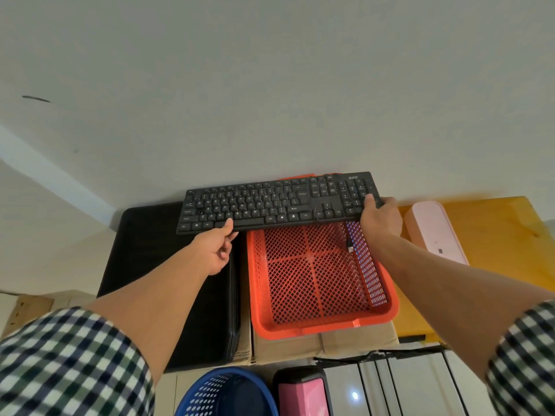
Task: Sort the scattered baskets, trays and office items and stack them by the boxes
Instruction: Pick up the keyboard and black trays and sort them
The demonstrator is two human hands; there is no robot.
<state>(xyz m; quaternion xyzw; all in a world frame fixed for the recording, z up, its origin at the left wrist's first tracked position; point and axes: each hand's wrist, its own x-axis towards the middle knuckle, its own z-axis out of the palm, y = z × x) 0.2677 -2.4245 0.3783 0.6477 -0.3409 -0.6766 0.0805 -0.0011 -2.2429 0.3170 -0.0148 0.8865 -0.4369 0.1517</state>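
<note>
Keyboard (276, 202) held by curled fingers (228, 225): left hand (214, 250) pinches its near edge, right hand (380, 219) grips its right end; long axis runs left-right at frame centre, seemingly just above the far rim of the red basket (324, 328).

The keyboard (270, 202) between left grip (216, 250) and right grip (381, 219) hides the red basket's (318, 280) far part; the blue basket (225, 391), nearer than both, is cropped.
</note>
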